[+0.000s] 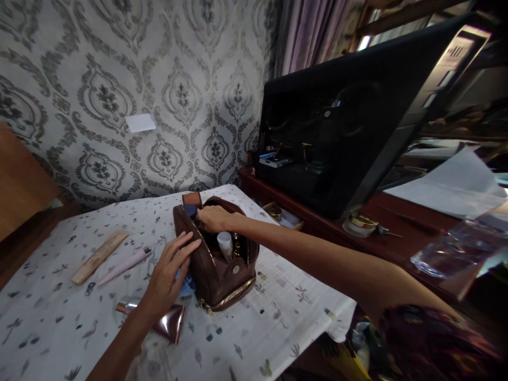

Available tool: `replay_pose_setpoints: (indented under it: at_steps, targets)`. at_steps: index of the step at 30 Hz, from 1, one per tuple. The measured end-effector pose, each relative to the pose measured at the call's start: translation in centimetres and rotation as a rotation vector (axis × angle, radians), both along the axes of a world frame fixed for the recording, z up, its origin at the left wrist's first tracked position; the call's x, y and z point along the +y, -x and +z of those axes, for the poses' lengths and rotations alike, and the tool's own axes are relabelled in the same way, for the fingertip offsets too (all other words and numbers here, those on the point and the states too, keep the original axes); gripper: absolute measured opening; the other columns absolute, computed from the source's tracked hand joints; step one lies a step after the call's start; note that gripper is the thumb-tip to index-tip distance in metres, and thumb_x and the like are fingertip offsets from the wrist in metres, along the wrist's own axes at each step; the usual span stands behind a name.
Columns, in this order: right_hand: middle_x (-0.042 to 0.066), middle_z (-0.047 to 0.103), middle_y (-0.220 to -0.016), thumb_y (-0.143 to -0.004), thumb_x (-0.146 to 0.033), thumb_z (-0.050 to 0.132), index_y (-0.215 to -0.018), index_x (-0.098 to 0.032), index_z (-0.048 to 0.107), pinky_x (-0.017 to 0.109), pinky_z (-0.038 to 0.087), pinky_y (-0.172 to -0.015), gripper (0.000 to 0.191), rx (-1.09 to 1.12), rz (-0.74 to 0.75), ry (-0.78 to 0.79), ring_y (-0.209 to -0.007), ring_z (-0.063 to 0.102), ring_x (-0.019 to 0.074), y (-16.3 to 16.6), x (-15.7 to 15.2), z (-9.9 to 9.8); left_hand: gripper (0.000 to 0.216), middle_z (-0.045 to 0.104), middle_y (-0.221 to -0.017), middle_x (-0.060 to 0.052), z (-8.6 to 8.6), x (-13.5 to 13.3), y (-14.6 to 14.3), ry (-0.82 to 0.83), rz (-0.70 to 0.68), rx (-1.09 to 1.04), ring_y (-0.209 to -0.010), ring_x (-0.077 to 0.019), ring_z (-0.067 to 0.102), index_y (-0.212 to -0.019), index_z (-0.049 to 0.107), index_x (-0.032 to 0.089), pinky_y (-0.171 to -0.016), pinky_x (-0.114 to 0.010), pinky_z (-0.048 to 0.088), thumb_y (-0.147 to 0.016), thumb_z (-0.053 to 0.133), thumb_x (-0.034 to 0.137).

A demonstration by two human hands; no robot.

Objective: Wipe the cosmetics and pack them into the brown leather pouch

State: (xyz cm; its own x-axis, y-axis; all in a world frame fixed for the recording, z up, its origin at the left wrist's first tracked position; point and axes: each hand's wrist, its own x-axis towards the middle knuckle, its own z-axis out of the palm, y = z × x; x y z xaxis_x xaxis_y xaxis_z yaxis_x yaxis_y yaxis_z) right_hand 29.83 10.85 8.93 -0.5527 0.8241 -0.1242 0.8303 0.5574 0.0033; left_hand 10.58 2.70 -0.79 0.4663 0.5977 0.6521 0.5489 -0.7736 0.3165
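The left hand (169, 275) lies flat on the brown bag (216, 259) to hold it. The right hand (212, 218) pushes a blue thing (191, 210) inside; next, let go gently

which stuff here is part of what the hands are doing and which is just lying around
In use: brown pouch, left hand on its side, right hand in its opening, white bottle inside.
Lying about: wooden comb, pink tube, metallic tube, glass, gold-lidded jar.

We see a dim room, daylight entering through the pale purple curtain (313, 32); the edges bend and the right side blurs.
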Motion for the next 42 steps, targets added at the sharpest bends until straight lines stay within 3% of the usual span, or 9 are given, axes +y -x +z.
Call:
replay_pose_setpoints:
  at_steps: [10,21,31,35,39,42]
  targets:
    - [0.010,0.073,-0.122,-0.092,-0.019,0.053,-0.122,-0.024,0.071,0.026,0.051,-0.082,0.035,0.034,0.020,0.013,-0.112,0.068,0.0240,-0.6,1.0,0.0,0.045,0.049,-0.149,-0.006,0.0,0.0,-0.1,0.018,0.006,-0.003,-0.141,-0.0226,0.044,-0.143,0.048,0.035,-0.114,-0.044,0.043,-0.102,0.039,0.018]
    - [0.016,0.071,-0.122,-0.091,-0.023,0.058,-0.116,-0.019,0.074,0.032,0.052,-0.084,0.030,0.025,-0.025,-0.010,-0.111,0.068,0.0303,-1.0,1.2,-0.8,0.045,0.047,-0.151,-0.006,0.0,0.0,0.1,0.026,-0.006,0.016,-0.142,-0.0221,0.042,-0.145,0.046,0.034,-0.116,-0.045,0.040,-0.103,0.038,0.018]
    - [0.010,0.072,-0.122,-0.090,-0.021,0.059,-0.117,-0.024,0.074,0.027,0.047,-0.083,0.031,0.078,-0.026,-0.002,-0.112,0.066,0.0261,-1.6,0.3,0.0,0.040,0.051,-0.149,-0.007,1.2,-0.1,0.5,0.067,-0.029,0.011,-0.140,-0.0225,0.047,-0.141,0.052,0.031,-0.115,-0.045,0.042,-0.103,0.041,0.024]
    - [0.008,0.072,-0.120,-0.095,-0.022,0.053,-0.119,-0.024,0.073,0.026,0.044,-0.083,0.031,0.165,-0.060,-0.067,-0.113,0.064,0.0243,-2.0,-1.5,1.1,0.037,0.054,-0.147,-0.007,1.9,-0.2,0.9,0.070,-0.010,0.044,-0.138,-0.0234,0.049,-0.136,0.056,0.030,-0.114,-0.045,0.042,-0.102,0.042,0.025]
    - [0.006,0.075,-0.104,-0.099,-0.024,0.049,-0.114,-0.023,0.073,0.024,0.040,-0.073,0.028,0.414,-0.102,-0.172,-0.092,0.067,0.0190,-2.8,-5.5,1.6,0.036,0.056,-0.145,-0.006,2.4,-0.2,1.2,0.048,-0.011,0.069,-0.135,-0.0234,0.051,-0.135,0.057,0.029,-0.113,-0.043,0.044,-0.102,0.043,0.025]
    - [0.005,0.075,-0.090,-0.102,-0.026,0.047,-0.102,-0.020,0.073,0.024,0.037,-0.068,0.027,0.488,-0.118,-0.152,-0.082,0.067,0.0174,-3.9,-8.9,0.9,0.038,0.055,-0.146,-0.005,2.6,-0.4,1.4,0.039,-0.016,0.080,-0.136,-0.0228,0.050,-0.136,0.056,0.031,-0.111,-0.040,0.045,-0.102,0.041,0.023]
